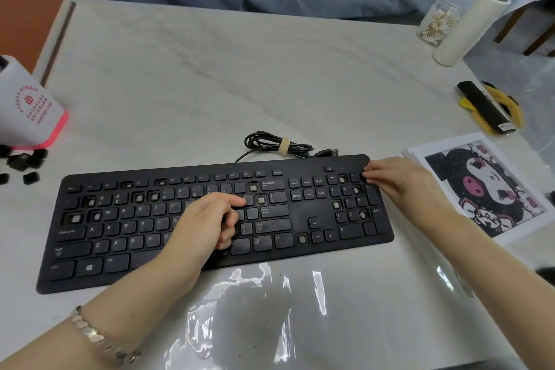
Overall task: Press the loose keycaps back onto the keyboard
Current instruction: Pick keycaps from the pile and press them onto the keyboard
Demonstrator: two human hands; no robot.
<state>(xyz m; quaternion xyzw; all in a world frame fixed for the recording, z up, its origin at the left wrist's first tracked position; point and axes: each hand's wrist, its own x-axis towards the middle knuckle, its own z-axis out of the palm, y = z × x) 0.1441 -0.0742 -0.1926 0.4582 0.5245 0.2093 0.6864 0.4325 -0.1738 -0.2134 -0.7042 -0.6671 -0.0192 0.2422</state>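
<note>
The black keyboard (210,219) lies across the table with several bare key sockets showing pale stems, such as one (260,199) left of the Enter key and one (336,205) on the number pad. Loose black keycaps (22,162) are heaped off its far-left end. My left hand (207,219) rests on the middle keys, thumb and forefinger reaching right, the other fingers curled; nothing shows inside it. My right hand (396,177) is at the keyboard's top right corner, fingertips pinching a small black keycap (365,175) over the number pad's top row.
A white cup with a pink base (30,111) stands at the left by the keycaps. The coiled cable (279,146) lies behind the keyboard. A cartoon picture (486,189) lies at the right, a black-and-yellow tool (486,108) behind it, a bottle (471,24) and swab jar (438,21) far right.
</note>
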